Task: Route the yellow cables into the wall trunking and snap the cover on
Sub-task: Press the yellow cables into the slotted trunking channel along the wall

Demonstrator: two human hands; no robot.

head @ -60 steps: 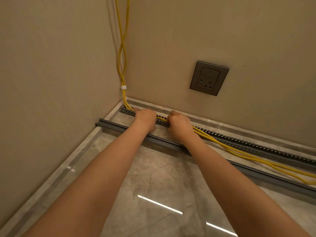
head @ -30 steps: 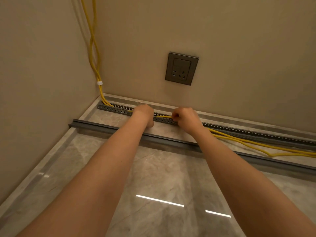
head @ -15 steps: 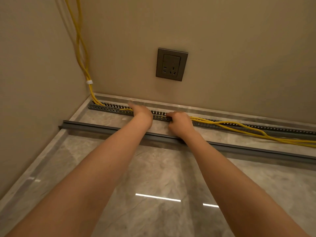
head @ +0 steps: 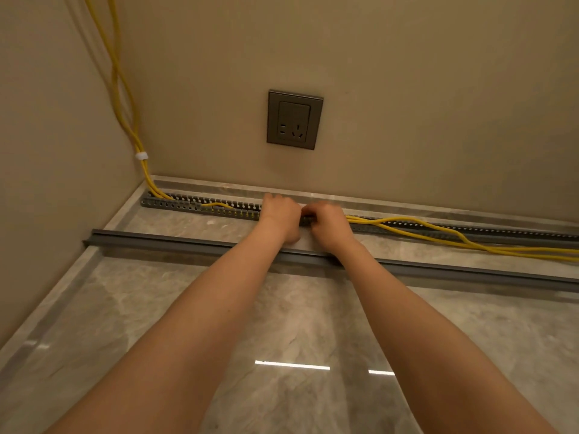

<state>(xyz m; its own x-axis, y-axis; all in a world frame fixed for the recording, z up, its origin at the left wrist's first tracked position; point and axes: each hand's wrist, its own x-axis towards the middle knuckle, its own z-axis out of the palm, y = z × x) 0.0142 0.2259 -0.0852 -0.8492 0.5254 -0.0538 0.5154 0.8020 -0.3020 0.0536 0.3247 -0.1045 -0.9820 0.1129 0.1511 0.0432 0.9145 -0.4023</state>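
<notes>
A grey slotted trunking (head: 194, 205) runs along the foot of the back wall. The yellow cables (head: 438, 231) drop down the corner, lie inside the trunking at the left, and spill out over its front edge right of my hands. My left hand (head: 280, 211) sits on the trunking with its fingers curled down into the channel onto the cables, fingertips hidden. Just to its right, my right hand (head: 326, 220) grips the cables where they leave the channel. The long grey cover (head: 175, 241) lies loose on the floor, parallel to the trunking and under my forearms.
A grey wall socket (head: 294, 119) sits on the back wall above my hands. A white clip (head: 141, 156) binds the cables in the corner. The side wall closes the left. Glossy marble floor (head: 297, 324) spreads toward me.
Both hands have slid right along the trunking and now sit close together. More of the cable lies inside the channel to their left. The view has shifted right.
</notes>
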